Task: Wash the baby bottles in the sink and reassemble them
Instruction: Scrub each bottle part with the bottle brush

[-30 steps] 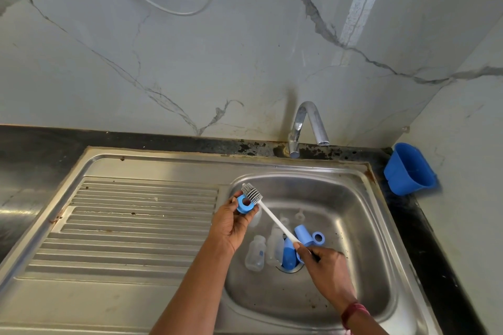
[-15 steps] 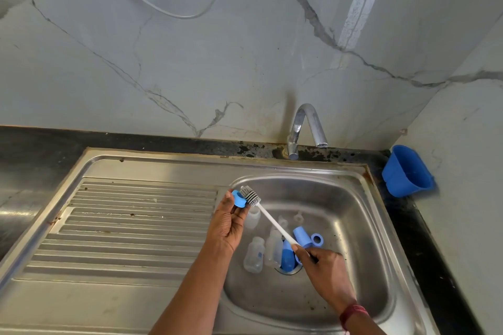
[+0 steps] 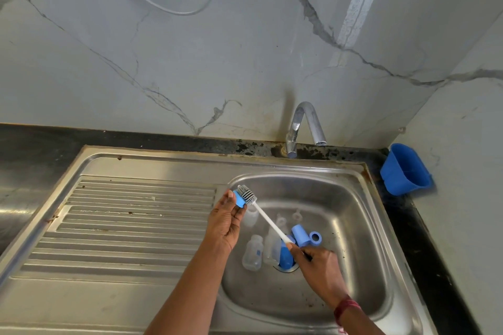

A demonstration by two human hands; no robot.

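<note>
I have the left hand point(image 3: 227, 221) pinching a blue ring point(image 3: 239, 198) over the left rim of the sink point(image 3: 340, 198), and the right hand point(image 3: 319, 269) gripping the near end of the brush point(image 3: 268, 221), whose bristles touch that ring. Near the drain lie clear bottles point(image 3: 253, 253), a blue cap point(image 3: 300, 235) and a second ring point(image 3: 315, 237). The tap point(image 3: 302, 125) stands at the far edge, with a blue cup point(image 3: 405, 170) on the right wall

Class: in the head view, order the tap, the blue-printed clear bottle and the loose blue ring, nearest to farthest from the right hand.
1. loose blue ring, just beyond the right hand.
2. blue-printed clear bottle, left, on the basin floor.
3. tap, behind the basin.
</note>
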